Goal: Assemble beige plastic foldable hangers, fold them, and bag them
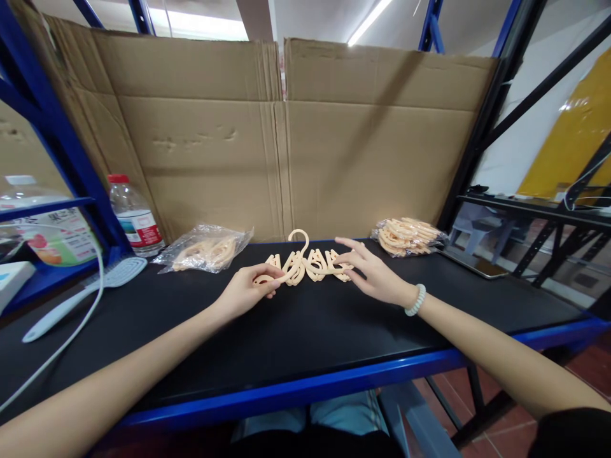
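A cream-coloured plastic clothes hanger (299,236) is in front of me over the black tabletop, its hook pointing up and its thin arms spread sideways. My left hand (251,287) pinches the hanger's left arm between thumb and fingers. At the right end, my right hand (375,273) has its fingers spread; whether they touch the hanger I cannot tell. Just behind it lie several folded cream hangers (315,265) in a row, partly covered by my hands and the held hanger.
Clear plastic bags of cream hangers lie at back left (207,251) and back right (408,236). On the left are a red-capped bottle (138,222), a pale hairbrush (86,299) and a white cable (90,318). A flat dark device (472,262) rests at right. Cardboard (372,152) walls the back.
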`<action>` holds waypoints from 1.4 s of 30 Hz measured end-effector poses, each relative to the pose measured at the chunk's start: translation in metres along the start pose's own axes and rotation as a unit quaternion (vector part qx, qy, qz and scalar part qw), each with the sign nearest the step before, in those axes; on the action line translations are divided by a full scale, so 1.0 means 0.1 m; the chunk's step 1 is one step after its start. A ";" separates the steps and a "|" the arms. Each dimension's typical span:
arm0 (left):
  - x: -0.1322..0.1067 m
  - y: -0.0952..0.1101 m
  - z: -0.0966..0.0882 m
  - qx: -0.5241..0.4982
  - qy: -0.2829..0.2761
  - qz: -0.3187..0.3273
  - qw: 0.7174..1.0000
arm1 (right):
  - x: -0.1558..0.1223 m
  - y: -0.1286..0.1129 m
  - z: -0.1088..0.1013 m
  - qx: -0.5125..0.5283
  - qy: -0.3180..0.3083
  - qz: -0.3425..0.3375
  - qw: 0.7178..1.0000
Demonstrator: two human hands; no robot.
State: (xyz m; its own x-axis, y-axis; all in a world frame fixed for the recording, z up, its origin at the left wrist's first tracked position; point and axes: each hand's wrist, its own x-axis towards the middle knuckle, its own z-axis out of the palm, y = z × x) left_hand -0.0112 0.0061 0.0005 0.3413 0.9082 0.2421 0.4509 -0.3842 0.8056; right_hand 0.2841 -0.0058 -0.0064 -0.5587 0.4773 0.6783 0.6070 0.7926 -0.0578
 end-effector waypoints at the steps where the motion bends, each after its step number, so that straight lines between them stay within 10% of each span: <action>1: 0.00 -0.01 0.00 -0.006 0.002 -0.003 1.000 | 0.01 0.00 0.01 0.016 0.012 0.000 1.000; 5: 0.01 -0.03 0.01 -0.032 0.005 -0.006 0.999 | 0.02 0.09 -0.03 -0.018 0.103 0.132 0.986; 11: -0.01 0.00 0.04 -0.104 0.039 -0.016 0.994 | 0.00 0.25 -0.21 -0.104 0.038 0.288 0.951; 18: -0.01 0.02 0.02 -0.177 0.088 -0.015 0.980 | -0.01 0.36 -0.07 0.186 0.038 0.428 0.884; 21: -0.02 0.01 0.04 -0.147 0.065 -0.005 0.987 | 0.02 0.32 -0.04 0.293 0.054 0.329 0.896; 25: -0.04 0.00 0.10 -0.093 0.015 0.007 0.996 | 0.04 0.16 -0.08 0.323 -0.115 0.125 0.931; 33: -0.03 0.04 0.09 -0.101 0.028 0.016 0.994 | 0.02 0.16 -0.04 0.392 -0.181 0.205 0.878; 42: -0.03 0.04 0.06 -0.249 0.118 -0.052 0.960 | 0.01 0.13 0.01 0.354 -0.157 0.191 0.902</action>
State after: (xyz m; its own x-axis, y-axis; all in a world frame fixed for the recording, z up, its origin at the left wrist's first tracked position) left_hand -0.0057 0.0011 -0.0005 0.0931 0.9721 0.2152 0.0025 -0.2163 0.9763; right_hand 0.2910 0.0055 -0.0067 -0.5847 0.7631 0.2752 0.3378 0.5375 -0.7727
